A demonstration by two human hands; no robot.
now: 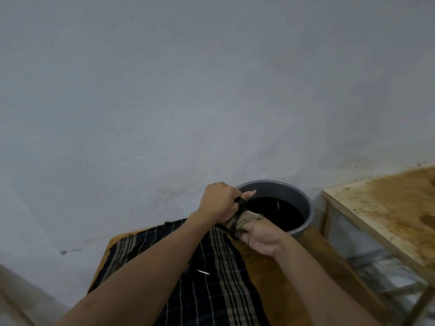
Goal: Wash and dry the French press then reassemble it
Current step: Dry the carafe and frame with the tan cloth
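The single head camera looked forward and down from close above, tilted toward the wall [164, 90], perhaps slightly rolled; the table [270, 267] lay low in frame.

Two hands [219, 203], one bucket [306, 205], one checked cloth [211, 278], perhaps one pin [203, 272].

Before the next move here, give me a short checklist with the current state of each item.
1. Left hand has a grip on the black part: ok.
2. Right hand holds the cloth around it: ok.
3. Which French press part it is: cannot tell.
4. Part is dry: cannot tell.
5. Grey basin of dark liquid upright on the table: ok.
6. Small metal piece safe on the plaid cloth: ok.
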